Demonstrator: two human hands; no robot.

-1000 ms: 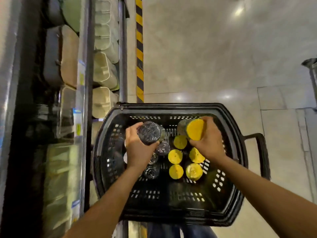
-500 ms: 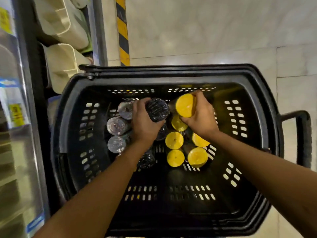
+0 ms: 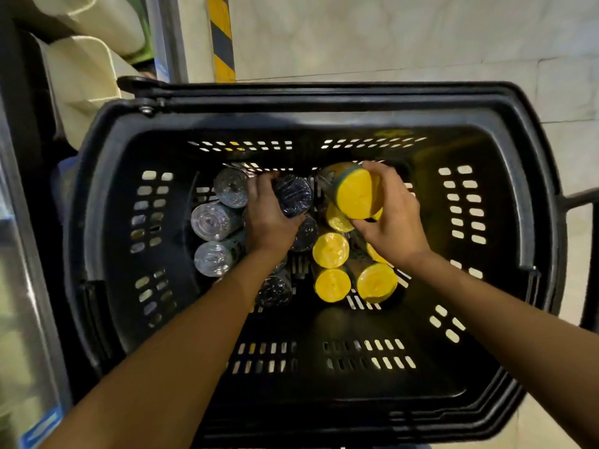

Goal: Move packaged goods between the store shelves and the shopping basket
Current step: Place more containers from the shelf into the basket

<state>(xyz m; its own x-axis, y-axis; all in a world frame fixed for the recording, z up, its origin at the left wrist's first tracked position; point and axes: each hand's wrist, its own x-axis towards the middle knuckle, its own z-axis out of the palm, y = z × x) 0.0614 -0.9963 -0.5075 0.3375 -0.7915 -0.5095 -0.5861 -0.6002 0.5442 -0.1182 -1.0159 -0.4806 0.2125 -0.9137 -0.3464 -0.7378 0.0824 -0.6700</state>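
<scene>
Down inside the black shopping basket (image 3: 324,105), both hands are clamped on bottles. The left hand (image 3: 265,218) has its fingers curled around a dark bottle (image 3: 293,196), whose round end faces the camera. It sits near the basket's far wall, at the middle. The right hand (image 3: 392,218) grips a yellow-ended bottle (image 3: 353,196) just beside it. This bottle is tilted, its flat yellow end turned up and toward the camera, with the thumb below it and the fingers over the top. The 2 held bottles lie close together; whether they touch cannot be told.

Below the hands, more bottles stand packed on the basket floor. 3 clear bottles (image 3: 212,222) cluster to the left of the left hand. 2 other dark bottles (image 3: 275,291) show beside the left wrist and forearm. On the right half, 3 yellow bottles (image 3: 330,249) show their full ends, and parts of 2 more peek out under the right hand.

A basket handle (image 3: 580,199) juts out on the right side. To the left are store shelves holding cream-coloured containers (image 3: 84,69), and a yellow-and-black striped post (image 3: 222,37) rises behind the basket over a pale tiled floor (image 3: 389,37).
</scene>
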